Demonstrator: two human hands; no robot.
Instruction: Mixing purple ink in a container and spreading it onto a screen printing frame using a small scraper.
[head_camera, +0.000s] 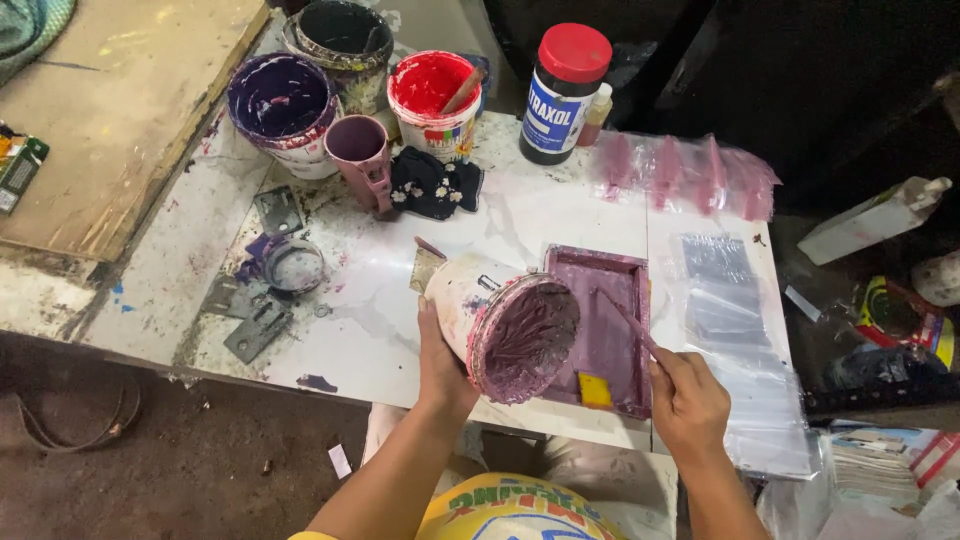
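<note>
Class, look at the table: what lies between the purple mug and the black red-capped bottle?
In the head view, the red paint bucket stands between mug and bottle, a dark flowered cloth just before it.

A white worktable (400, 330), stained with purple and red paint, carries everything. At its far edge stand a purple-lined bucket (280, 105), a dark bucket (340, 35), a red paint tub (433, 100) (a stick leans inside it) and a dark jar with a red lid (563, 92). A mauve cup (360, 150) stands beside a dark flowered cloth (432, 183). Towards the left lie grey metal brackets (255, 325) and a small round lid (293, 267). On the right rest a purple-coated rectangular frame (605, 335) and clear plastic bags (725, 300).
</note>
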